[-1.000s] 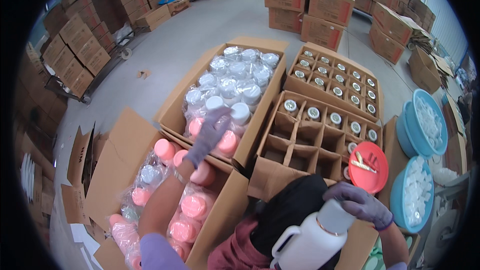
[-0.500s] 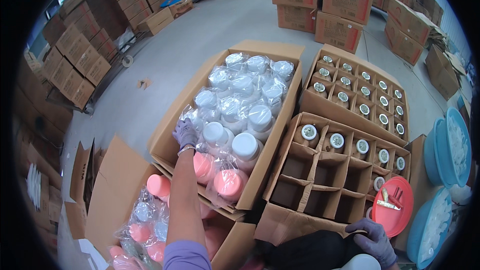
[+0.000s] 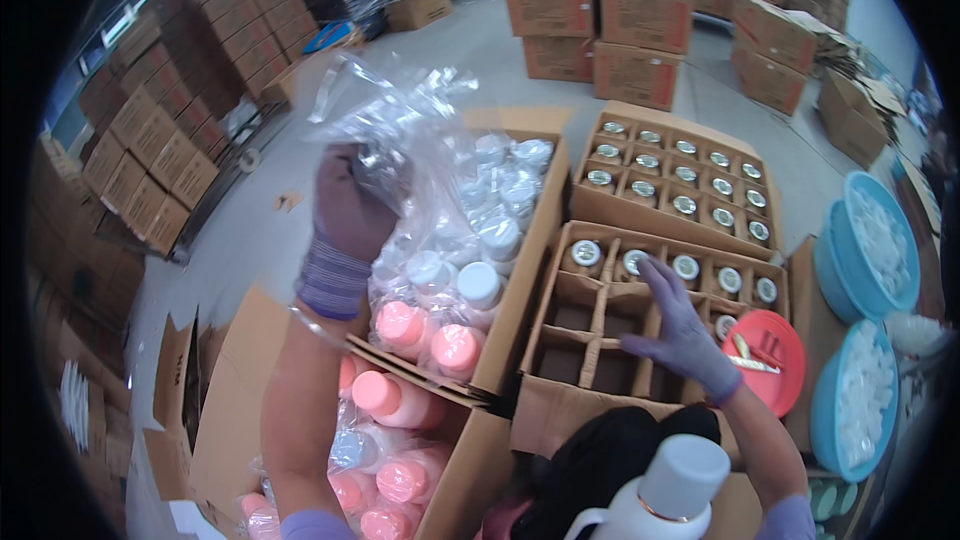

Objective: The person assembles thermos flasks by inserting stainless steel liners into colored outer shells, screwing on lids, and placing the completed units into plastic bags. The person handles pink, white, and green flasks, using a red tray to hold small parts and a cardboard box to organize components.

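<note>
My left hand [image 3: 355, 200], in a purple glove, is raised over the large open carton and closed on a clear plastic bag [image 3: 405, 125]. The bag is blurred by motion, and I cannot tell whether anything is inside. Beneath it, bagged bottles with white caps [image 3: 480, 283] and pink caps [image 3: 456, 348] fill the carton [image 3: 515, 340]. Over the divided box [image 3: 560, 410], my right hand [image 3: 685, 325] has its fingers spread and holds nothing. Close to me, a white flask [image 3: 680, 485] with a pale cap and a handle stands upright between my forearms.
Behind the divided box stands another divided carton [image 3: 670, 225] of silver-topped bottles. A red basin [image 3: 775, 390] with small items sits at the right, near blue basins [image 3: 865, 400] of white pieces. A lower-left carton holds more pink-capped bottles [image 3: 385, 395]. Stacked cartons [image 3: 640, 30] stand behind.
My left hand has risen from the carton's left side, lifting a plastic bag. My right hand has moved up and left over the divided box. The white flask shows more fully now.
</note>
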Demonstrator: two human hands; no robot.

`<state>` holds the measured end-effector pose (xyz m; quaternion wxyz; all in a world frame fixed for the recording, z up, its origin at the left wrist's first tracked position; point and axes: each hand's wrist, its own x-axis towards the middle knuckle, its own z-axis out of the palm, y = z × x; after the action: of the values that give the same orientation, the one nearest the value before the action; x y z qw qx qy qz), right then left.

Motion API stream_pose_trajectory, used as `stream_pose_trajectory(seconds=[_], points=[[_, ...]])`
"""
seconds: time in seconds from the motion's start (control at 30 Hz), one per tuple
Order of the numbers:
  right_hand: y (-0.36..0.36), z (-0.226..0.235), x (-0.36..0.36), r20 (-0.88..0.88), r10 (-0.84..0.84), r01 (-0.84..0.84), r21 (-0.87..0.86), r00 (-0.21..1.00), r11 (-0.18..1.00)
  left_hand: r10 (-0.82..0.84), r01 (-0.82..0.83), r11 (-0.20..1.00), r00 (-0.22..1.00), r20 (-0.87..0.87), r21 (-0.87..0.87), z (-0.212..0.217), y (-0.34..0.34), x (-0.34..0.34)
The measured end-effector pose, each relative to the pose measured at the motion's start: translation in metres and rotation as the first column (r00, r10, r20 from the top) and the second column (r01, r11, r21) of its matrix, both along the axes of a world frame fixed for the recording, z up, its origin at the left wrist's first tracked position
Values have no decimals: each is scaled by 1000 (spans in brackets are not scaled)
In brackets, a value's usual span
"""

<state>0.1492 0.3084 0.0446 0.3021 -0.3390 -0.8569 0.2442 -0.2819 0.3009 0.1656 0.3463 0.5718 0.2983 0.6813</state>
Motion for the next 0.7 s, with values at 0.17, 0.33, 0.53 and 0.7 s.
stream_pose_trajectory(seconds=[0.17,0.33,0.53,0.7], points=[[25,-42,-12,-36,-156,160,212,987,964,44,-14,995,945,-324,95,56,-1,29],[60,-71,18,113,-271,237,244,956,940,123,-53,977,931,345,-207,2,16,138],[-18,-37,8,-343,-329,106,-534,880,839,342,-532,845,625,-702,-62,-146,-126,296],[-87,-23,92,9,-452,438,232,892,868,285,-212,845,955,78,-492,-195,-120,280]])
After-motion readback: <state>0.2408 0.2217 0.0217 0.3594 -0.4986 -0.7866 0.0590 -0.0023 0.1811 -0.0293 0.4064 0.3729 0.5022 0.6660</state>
